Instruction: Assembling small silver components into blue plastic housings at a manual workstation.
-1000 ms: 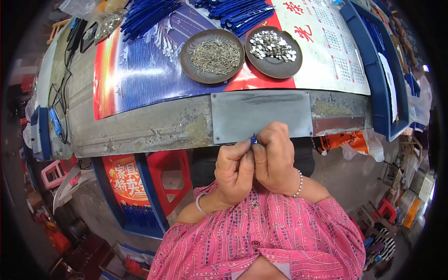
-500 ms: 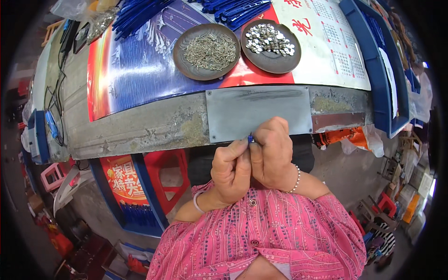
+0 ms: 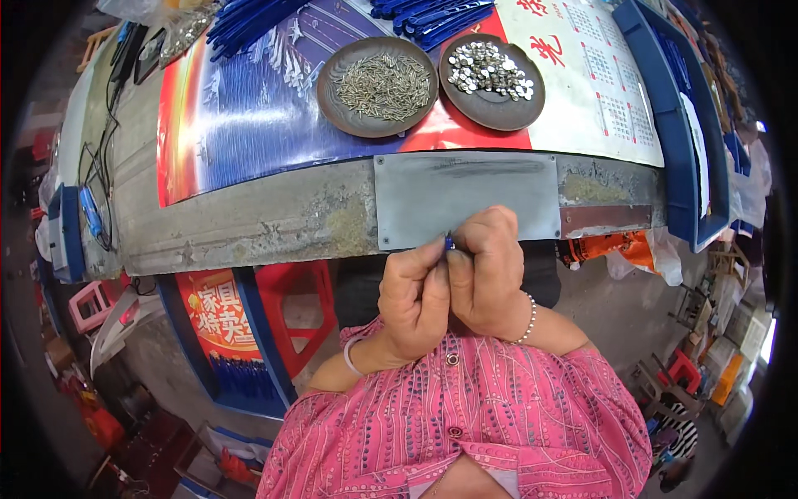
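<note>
My left hand point(image 3: 413, 293) and my right hand point(image 3: 489, 270) meet in front of my chest, just off the table's near edge. Both are closed, thumbs and fingertips pinched around a small blue piece point(image 3: 449, 242); only its tip shows, and the rest is hidden by my fingers. Just beyond my hands, a grey metal plate point(image 3: 465, 200) is fixed to the table edge. Behind it stand a brown dish point(image 3: 376, 127) of small metal pins or screws and another brown dish point(image 3: 492, 118) of small shiny round metal pieces.
Long blue plastic pieces point(image 3: 249, 27) lie bundled at the far left, with another blue bundle point(image 3: 440, 25) behind the dishes. A blue tray point(image 3: 683, 179) stands at the right table edge. Below the table are a blue crate point(image 3: 270, 345) and a red stool point(image 3: 322, 303). Cables point(image 3: 104, 179) run along the left.
The view has shifted slightly, moving the table and dishes a little within it. My hands keep nearly the same pinch, with the blue piece turned slightly between my fingertips.
</note>
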A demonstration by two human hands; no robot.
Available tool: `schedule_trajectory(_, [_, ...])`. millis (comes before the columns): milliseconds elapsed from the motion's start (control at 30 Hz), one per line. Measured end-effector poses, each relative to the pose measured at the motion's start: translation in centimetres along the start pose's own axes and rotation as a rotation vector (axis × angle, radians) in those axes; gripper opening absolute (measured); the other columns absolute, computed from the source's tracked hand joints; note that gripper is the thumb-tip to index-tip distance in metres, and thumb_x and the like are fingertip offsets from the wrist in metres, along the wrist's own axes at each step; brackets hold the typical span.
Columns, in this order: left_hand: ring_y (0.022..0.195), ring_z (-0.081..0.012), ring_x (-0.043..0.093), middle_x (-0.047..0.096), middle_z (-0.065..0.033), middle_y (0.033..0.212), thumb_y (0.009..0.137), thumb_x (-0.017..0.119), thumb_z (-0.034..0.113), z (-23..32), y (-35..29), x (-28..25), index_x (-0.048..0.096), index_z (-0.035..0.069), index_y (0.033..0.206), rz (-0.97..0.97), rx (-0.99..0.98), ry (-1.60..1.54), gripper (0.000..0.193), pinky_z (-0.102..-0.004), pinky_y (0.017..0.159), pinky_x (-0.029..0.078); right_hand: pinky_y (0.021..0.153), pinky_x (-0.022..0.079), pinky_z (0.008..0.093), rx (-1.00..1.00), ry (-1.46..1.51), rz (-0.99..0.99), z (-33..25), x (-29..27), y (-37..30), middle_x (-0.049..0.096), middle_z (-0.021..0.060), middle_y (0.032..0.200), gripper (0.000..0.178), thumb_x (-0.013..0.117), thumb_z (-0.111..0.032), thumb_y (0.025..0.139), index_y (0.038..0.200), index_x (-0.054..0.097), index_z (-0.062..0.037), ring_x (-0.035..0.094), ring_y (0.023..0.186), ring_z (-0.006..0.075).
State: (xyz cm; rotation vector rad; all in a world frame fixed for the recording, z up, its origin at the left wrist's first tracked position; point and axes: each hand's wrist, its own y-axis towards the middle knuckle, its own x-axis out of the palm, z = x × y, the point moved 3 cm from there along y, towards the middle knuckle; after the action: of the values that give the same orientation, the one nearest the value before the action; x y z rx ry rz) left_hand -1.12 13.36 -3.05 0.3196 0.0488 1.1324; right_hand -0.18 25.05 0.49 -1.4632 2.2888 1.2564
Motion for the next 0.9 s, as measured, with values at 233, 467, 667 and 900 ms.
schedule_trajectory(233, [0.069, -0.011, 0.053, 0.058, -0.0119, 0.088, 0.094, 0.044, 0.002, 0.3, 0.7, 0.1, 0.037, -0.001, 0.122, -0.046, -0.287, -0.361, 0.029, -0.0224, 0.064, 0.045, 0.063, 0.044, 0.0275, 0.754, 0.63, -0.232, 0.9, -1.2, 0.1, 0.055, 0.0077, 0.081, 0.015, 0.049, -0.012, 0.094, 0.089, 0.051, 0.0021, 0.053, 0.069, 0.014])
schedule_trajectory(467, [0.029, -0.0075, 0.027, 0.047, -0.0108, 0.059, 0.099, 0.03, 0.012, 0.7, 2.9, -2.1, 0.041, 0.002, 0.125, -0.091, -1.058, -1.067, 0.03, -0.0201, 0.027, 0.022, 0.065, 0.045, 0.0234, 0.655, 0.735, -0.214, 2.3, -2.3, 0.1, 0.054, 0.0059, 0.084, 0.023, 0.042, -0.018, 0.098, 0.093, 0.052, 0.0025, 0.054, 0.072, 0.0108])
schedule_trajectory(667, [0.028, -0.0063, 0.029, 0.048, -0.0112, 0.06, 0.099, 0.027, 0.01, 1.2, 2.6, -2.6, 0.039, -0.001, 0.125, -0.131, -1.207, -1.283, 0.03, -0.0183, 0.026, 0.023, 0.065, 0.046, 0.0245, 0.485, 0.611, -0.333, 2.1, -1.1, 0.6, 0.054, 0.0078, 0.084, 0.013, 0.051, -0.009, 0.093, 0.092, 0.051, 0.0032, 0.056, 0.073, 0.012])
schedule_trajectory(900, [0.031, -0.0052, 0.031, 0.05, -0.0108, 0.062, 0.099, 0.033, 0.014, 1.2, 1.5, -2.9, 0.045, 0.002, 0.118, -0.185, -1.201, -1.364, 0.026, -0.0157, 0.027, 0.025, 0.061, 0.046, 0.026, 0.555, 0.684, -0.391, 1.8, 0.0, 1.0, 0.055, 0.0088, 0.08, 0.008, 0.054, -0.004, 0.089, 0.088, 0.05, 0.002, 0.057, 0.069, 0.0136])
